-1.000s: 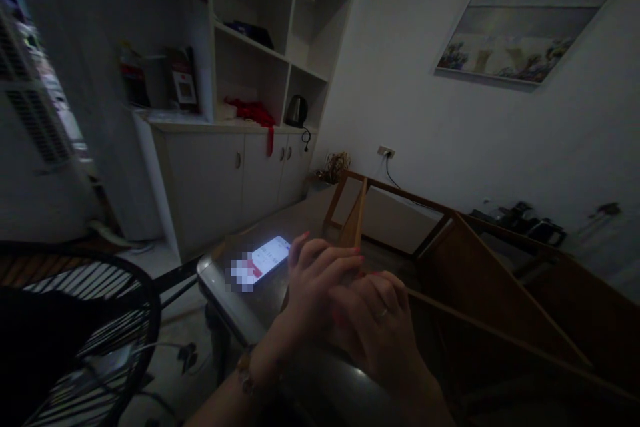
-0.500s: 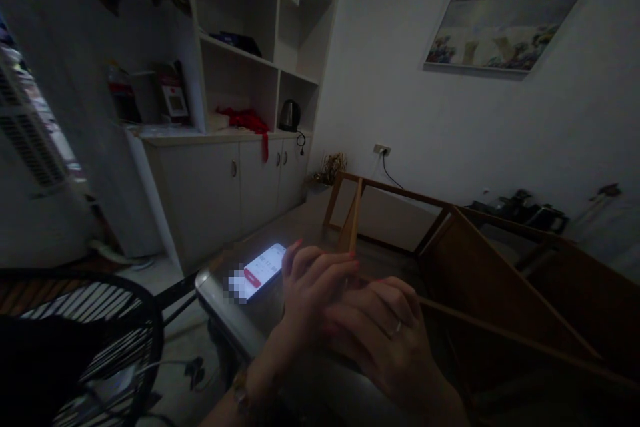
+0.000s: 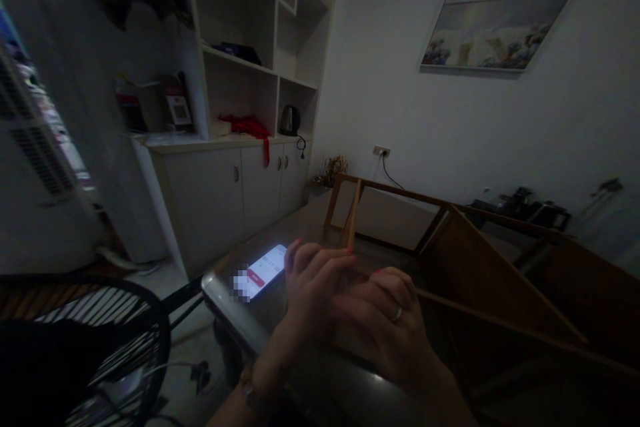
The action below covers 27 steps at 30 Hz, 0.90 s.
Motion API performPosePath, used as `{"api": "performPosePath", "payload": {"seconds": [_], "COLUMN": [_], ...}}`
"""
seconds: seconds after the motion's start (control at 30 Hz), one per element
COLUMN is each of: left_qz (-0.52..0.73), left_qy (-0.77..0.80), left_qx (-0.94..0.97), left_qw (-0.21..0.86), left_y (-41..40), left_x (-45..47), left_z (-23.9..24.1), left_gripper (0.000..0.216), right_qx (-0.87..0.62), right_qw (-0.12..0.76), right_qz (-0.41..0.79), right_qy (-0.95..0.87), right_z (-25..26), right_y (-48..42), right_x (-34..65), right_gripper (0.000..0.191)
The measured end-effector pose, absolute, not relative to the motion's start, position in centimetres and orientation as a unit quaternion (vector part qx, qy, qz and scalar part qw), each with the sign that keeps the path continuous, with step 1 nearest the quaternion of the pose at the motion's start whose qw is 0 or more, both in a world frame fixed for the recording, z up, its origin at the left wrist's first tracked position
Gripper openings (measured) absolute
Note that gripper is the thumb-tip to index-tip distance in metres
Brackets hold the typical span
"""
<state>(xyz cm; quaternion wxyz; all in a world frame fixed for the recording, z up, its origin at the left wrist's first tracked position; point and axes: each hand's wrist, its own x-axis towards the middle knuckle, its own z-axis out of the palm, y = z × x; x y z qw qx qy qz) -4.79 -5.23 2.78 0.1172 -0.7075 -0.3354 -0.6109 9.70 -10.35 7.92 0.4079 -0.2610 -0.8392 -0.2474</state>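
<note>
Just above the near part of a dark table (image 3: pixel 350 380), my left hand (image 3: pixel 315 283) and my right hand (image 3: pixel 385 317) are close together with their fingers curled inward. The dim light and the hands themselves hide what, if anything, the fingers hold. My left wrist wears a bracelet or watch, and a ring shows on my right hand. Left of my left hand lies a lit phone (image 3: pixel 270 265) showing running digits and a red button. Behind and right of my hands rests a brown wooden frame (image 3: pixel 480 310) with thin rails and panels, its near rail passing beside my right hand.
A white cabinet (image 3: pixel 205 197) with shelves stands at the back left, holding a kettle (image 3: pixel 290 121) and red cloth (image 3: pixel 250 125). A black woven chair (image 3: pixel 163 347) is at the lower left, cables on the floor beside it. Behind the frame is a wall socket (image 3: pixel 381 151) with a plugged cord.
My two hands stay close together, with slight finger movement. The right hand has shifted a little. The view has tilted slightly, and the phone's digits have changed.
</note>
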Motion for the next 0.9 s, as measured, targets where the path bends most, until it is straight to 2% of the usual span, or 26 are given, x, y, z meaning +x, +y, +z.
{"api": "performPosePath", "payload": {"seconds": [0.13, 0.57, 0.77, 0.9], "left_qz": [-0.608, -0.606, -0.588, -0.594], "left_qy": [-0.345, -0.342, -0.348, -0.343], "left_qx": [-0.706, -0.707, -0.725, -0.722], "left_qw": [0.114, 0.127, 0.089, 0.089], "left_y": [-5.3, -4.9, -5.3, -5.4], "left_x": [-4.8, -4.8, -5.1, -5.1], "left_z": [2.6, 2.3, 2.5, 2.5], "left_gripper": [0.019, 0.019, 0.028, 0.027], "right_qx": [-0.275, -0.276, -0.265, -0.268], "right_qw": [0.395, 0.364, 0.373, 0.387], "right_qz": [-0.237, -0.265, -0.260, -0.212], "right_qy": [-0.844, -0.849, -0.850, -0.856], "right_z": [7.8, 7.0, 6.5, 6.5], "right_y": [-10.4, -10.0, -9.8, -9.7], "right_x": [9.6, 8.3, 8.4, 9.0], "right_gripper": [0.010, 0.031, 0.012, 0.013]}}
